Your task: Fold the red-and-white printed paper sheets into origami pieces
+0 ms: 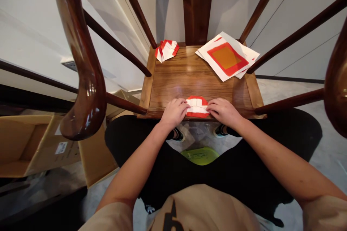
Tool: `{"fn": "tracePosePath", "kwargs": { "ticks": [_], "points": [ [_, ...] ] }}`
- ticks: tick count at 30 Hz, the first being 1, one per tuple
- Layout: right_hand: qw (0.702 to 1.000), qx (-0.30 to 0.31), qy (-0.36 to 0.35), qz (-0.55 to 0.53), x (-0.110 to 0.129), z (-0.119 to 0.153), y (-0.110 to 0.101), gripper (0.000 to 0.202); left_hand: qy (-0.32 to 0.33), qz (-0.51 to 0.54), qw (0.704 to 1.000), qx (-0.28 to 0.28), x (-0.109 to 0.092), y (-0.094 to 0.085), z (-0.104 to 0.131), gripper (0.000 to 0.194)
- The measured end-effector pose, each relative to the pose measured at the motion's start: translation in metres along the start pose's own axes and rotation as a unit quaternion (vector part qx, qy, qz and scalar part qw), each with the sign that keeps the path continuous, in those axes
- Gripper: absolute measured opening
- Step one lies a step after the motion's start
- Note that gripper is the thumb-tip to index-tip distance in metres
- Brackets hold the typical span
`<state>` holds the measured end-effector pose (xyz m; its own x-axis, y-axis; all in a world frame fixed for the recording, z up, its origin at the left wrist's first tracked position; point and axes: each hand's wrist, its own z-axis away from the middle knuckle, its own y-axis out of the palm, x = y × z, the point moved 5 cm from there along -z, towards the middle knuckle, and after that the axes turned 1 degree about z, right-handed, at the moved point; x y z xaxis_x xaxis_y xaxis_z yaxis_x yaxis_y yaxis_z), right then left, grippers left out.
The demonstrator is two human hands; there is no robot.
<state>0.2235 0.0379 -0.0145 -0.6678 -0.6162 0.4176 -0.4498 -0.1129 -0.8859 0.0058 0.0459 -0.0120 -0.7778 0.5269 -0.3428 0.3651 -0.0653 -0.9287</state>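
A folded red-and-white paper (197, 107) lies at the front edge of the wooden chair seat (187, 75). My left hand (175, 111) grips its left end, fingers pressed together on the paper. At the opposite end, my right hand (224, 111) pinches the paper's right side with thumb and fingers. Creases and a horizontal fold line show across its white middle, with red along the top and bottom. Parts of both ends are hidden under my fingertips.
Another folded red-and-white paper (166, 50) rests at the seat's back left. Flat sheets with a red and orange square (225, 57) lie back right. Armrests (89, 79) curve up on both sides. Cardboard boxes (51, 148) stand left; a green plastic item (200, 155) is below.
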Motion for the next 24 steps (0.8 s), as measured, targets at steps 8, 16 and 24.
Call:
{"fn": "tracePosePath", "kwargs": {
  "ticks": [8,16,24],
  "points": [
    [1.000,0.005,0.000,0.018,0.005,0.012,0.005,0.028,-0.005,-0.018,1.000,0.002,-0.006,0.004,0.021,0.026],
    [0.998,0.051,-0.032,0.034,0.008,0.033,0.007,0.051,0.044,-0.023,0.999,0.018,-0.013,0.004,0.042,0.037],
    [0.997,-0.033,-0.008,0.063,0.008,0.036,0.018,0.025,0.034,-0.054,0.998,0.002,-0.011,0.012,0.045,0.026]
  ]
}}
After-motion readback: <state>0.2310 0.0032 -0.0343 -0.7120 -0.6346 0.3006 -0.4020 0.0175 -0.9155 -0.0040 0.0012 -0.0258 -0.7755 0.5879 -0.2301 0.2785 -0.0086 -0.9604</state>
